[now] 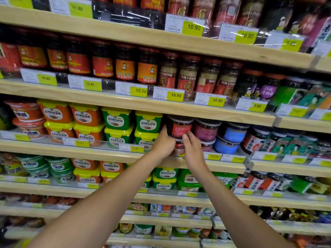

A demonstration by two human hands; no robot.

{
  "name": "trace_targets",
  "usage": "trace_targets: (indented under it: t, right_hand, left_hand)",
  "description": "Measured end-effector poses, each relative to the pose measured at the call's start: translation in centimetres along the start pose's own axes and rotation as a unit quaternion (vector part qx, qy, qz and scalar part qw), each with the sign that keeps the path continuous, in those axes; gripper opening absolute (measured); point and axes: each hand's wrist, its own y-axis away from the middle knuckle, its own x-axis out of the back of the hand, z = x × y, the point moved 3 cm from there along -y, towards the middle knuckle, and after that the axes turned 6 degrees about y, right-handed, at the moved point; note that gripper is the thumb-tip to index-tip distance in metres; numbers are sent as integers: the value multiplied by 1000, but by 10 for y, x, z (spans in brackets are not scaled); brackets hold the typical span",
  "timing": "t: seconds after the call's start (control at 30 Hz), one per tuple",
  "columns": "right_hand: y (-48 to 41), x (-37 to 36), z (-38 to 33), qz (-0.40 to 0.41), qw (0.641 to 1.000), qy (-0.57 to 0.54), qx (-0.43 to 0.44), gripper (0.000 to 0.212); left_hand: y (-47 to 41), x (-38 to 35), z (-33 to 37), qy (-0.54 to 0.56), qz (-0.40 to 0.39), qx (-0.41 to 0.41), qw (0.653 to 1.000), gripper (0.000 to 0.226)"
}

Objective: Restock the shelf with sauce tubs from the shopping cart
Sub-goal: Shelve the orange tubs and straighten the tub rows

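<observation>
Head cam: both grips are working on the same red sauce tub [180, 128]. The left grip [163, 144] is curling round its left side and the right grip [193, 151] is pinching its lower right edge, so the tub is sitting between them, just above the knuckles. It's standing upright, axis vertical, dark lid up, red label facing out. It's sitting stacked on another red tub [180, 146] on the shelf [107, 152]. Green tubs [147, 122] are sitting just left of the left grip, and a purple tub [206, 131] just right of the right grip.
</observation>
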Motion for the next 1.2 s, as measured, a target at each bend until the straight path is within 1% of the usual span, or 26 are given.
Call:
trace_targets:
  t: [0.07,0.13,0.2,0.23,0.27,0.3,0.33,0.4,0.43,0.47,0.5,0.57,0.6,0.63,0.7,0.77,0.87,0.97,1.03,1.13,1.2]
  right_hand:
    - [-3,0,4,-10,1000,-9,1,68]
    - [-1,4,-2,-12,1000,-16,7,49]
    - [2,9,-8,-5,1000,-18,16,33]
    - [5,10,-11,7,1000,-23,12,31]
    - [8,10,-13,21,999,-26,6,36]
    - [11,10,-16,32,999,-28,6,48]
    - [14,10,-18,35,999,-28,11,60]
    - [16,8,-20,28,999,-21,16,72]
    - [16,8,-21,23,999,-21,13,73]
    - [16,8,-20,19,999,-26,10,69]
    - [15,8,-20,15,999,-32,12,59]
    - [14,12,-20,3,999,-42,4,32]
    - [13,13,-18,-1,999,-51,4,25]
    - [12,15,-18,0,998,-64,2,22]
    - [14,18,-17,14,997,-78,-1,29]
    - [16,20,-17,38,997,-67,-1,37]
    - [19,16,-17,19,997,-70,-2,42]
    - [21,16,-20,-9,997,-80,-15,49]
    - [22,20,-23,-36,994,-100,-23,47]
    - [20,23,-23,-63,990,-117,-50,48]
    - [20,24,-22,-36,992,-109,-44,46]
  left_hand:
    - [23,-1,8,-4,4,-13,1000,66]
    - [40,-1,7,-17,9,-25,999,71]
    - [41,-2,3,-19,20,-40,999,67]
    - [36,-1,2,-10,25,-40,999,61]
    - [30,-1,5,4,25,-39,999,53]
    - [24,-1,9,20,28,-40,999,46]
    - [18,0,13,28,29,-36,999,43]
    - [5,1,15,42,21,-11,999,50]
    - [2,1,14,46,12,-4,999,52]
    - [1,1,12,42,9,-10,999,49]
    - [2,2,10,41,10,-22,999,45]
    - [13,6,6,27,16,-42,999,41]
    - [19,8,2,10,17,-45,999,43]
    - [23,9,-1,6,19,-49,999,48]
    - [24,11,-5,-11,27,-50,998,58]
    - [18,10,-1,-8,23,-50,998,57]
    - [10,5,13,8,7,-38,999,45]
    - [2,4,14,25,-1,-22,999,44]
    - [7,5,13,26,-7,-23,999,41]
    - [16,6,4,14,7,-22,1000,52]
    - [18,8,-3,11,18,-5,1000,61]
